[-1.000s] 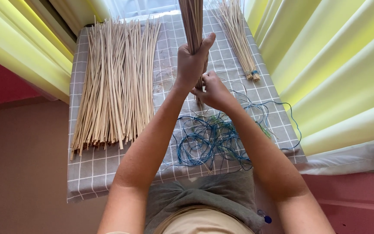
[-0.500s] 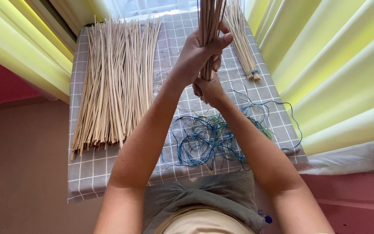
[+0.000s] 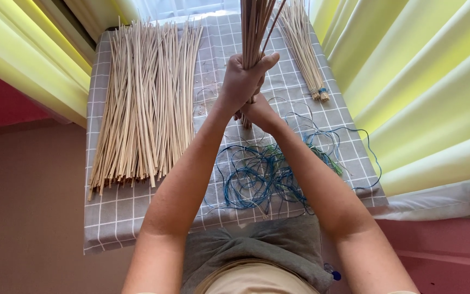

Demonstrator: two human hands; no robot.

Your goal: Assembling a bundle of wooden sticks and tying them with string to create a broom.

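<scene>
My left hand (image 3: 244,77) is wrapped around a bundle of thin tan sticks (image 3: 254,24) held upright over the table. My right hand (image 3: 257,111) grips the same bundle just below the left hand, near its lower end; most of that hand is hidden behind the left one. The top of the bundle runs out of the frame. Under my forearms lies a tangle of blue and green wire (image 3: 262,174) on the grey checked cloth (image 3: 110,207).
A wide pile of loose tan sticks (image 3: 142,103) covers the left of the table. A tied bundle of sticks (image 3: 303,46) lies at the back right. Yellow curtains (image 3: 409,81) hang on both sides. My grey-clothed lap (image 3: 257,256) meets the table's near edge.
The bundle has shifted slightly right and my left hand has taken a fuller grip around it, thumb now across the sticks. My right hand stays below it.
</scene>
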